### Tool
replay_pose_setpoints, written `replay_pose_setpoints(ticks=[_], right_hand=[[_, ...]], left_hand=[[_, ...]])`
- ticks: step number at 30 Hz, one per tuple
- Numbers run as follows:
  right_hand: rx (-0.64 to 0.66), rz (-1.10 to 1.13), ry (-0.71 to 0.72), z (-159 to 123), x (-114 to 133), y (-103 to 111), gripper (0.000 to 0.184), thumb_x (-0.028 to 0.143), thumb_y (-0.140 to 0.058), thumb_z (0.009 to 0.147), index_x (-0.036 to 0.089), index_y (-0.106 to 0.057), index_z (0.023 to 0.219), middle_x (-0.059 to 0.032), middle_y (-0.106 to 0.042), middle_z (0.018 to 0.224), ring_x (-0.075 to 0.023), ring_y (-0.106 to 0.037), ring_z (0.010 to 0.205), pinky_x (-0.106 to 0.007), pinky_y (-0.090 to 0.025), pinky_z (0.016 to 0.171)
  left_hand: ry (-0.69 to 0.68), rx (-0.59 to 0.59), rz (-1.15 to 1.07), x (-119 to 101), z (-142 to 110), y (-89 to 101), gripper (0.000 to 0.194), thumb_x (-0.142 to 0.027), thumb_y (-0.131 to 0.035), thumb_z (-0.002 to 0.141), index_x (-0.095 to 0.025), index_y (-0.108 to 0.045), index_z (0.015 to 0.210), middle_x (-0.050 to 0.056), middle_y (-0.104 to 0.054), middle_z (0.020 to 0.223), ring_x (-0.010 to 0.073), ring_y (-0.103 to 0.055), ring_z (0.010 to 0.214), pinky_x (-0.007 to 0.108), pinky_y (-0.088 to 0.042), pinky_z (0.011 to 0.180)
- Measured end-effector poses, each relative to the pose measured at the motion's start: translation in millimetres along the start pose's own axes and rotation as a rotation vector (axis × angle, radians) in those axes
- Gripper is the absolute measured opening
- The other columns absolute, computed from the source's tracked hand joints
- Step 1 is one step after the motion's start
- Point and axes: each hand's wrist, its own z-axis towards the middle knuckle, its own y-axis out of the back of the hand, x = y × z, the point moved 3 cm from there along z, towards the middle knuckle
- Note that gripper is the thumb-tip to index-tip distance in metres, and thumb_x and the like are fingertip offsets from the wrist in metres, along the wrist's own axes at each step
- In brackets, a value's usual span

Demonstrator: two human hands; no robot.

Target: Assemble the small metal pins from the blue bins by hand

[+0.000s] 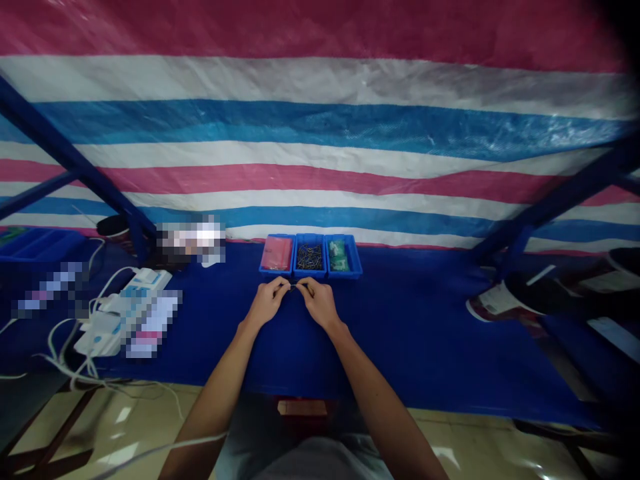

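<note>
My left hand (267, 301) and my right hand (320, 303) meet just in front of three blue bins, thumbs and fingertips pinched. Between the fingertips shows a small thin dark piece (293, 287), too small to name, which both hands seem to hold. In the left bin (275, 273) lie flat pink-red packets (277, 253). Several thin dark metal pieces (309, 256) fill the middle bin (310, 273). Green-and-clear packets (339, 253) rest in the right bin (356, 257).
The bins stand on a blue table (405, 333). At left lie a white power strip (123, 313) and tangled white cables (75, 373). A dark-topped tub (505, 297) stands at right. Blue frame bars (100, 183) and a striped sheet (320, 153) close off the back.
</note>
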Motion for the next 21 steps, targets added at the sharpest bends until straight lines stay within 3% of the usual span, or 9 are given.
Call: replay_pose_setpoints(ticks=[9, 15, 21], right_hand=[[0.012, -0.003, 0.013, -0.9, -1.5, 1.2, 0.032, 0.043, -0.049, 0.099, 0.020, -0.071, 0.095, 0.0045, -0.046, 0.052, -0.0126, -0.045, 0.048, -0.025, -0.029, 0.054], [0.053, 0.005, 0.037, -1.0, 0.0, -0.4, 0.029, 0.040, -0.048, 0.100, 0.021, -0.070, 0.098, 0.0009, -0.062, 0.064, -0.0138, -0.054, 0.054, -0.025, -0.032, 0.056], [0.078, 0.018, 0.032, -0.9, -0.3, -0.3, 0.032, 0.039, -0.044, 0.102, 0.022, -0.070, 0.094, -0.0012, -0.069, 0.074, -0.0153, -0.060, 0.061, -0.024, -0.036, 0.061]], left_hand=[[-0.027, 0.013, -0.011, -2.5, -0.3, 0.3, 0.030, -0.038, -0.048, 0.099, -0.015, -0.065, 0.091, -0.004, -0.054, 0.061, 0.0087, -0.042, 0.052, 0.020, -0.031, 0.055], [-0.028, -0.013, 0.010, -3.0, -1.4, 2.3, 0.029, -0.039, -0.049, 0.099, -0.016, -0.065, 0.092, -0.004, -0.053, 0.058, 0.0092, -0.042, 0.050, 0.020, -0.031, 0.055], [-0.035, -0.010, 0.002, -5.0, -2.5, 3.2, 0.029, -0.039, -0.049, 0.098, -0.016, -0.065, 0.092, -0.005, -0.049, 0.055, 0.0084, -0.037, 0.049, 0.021, -0.027, 0.053]])
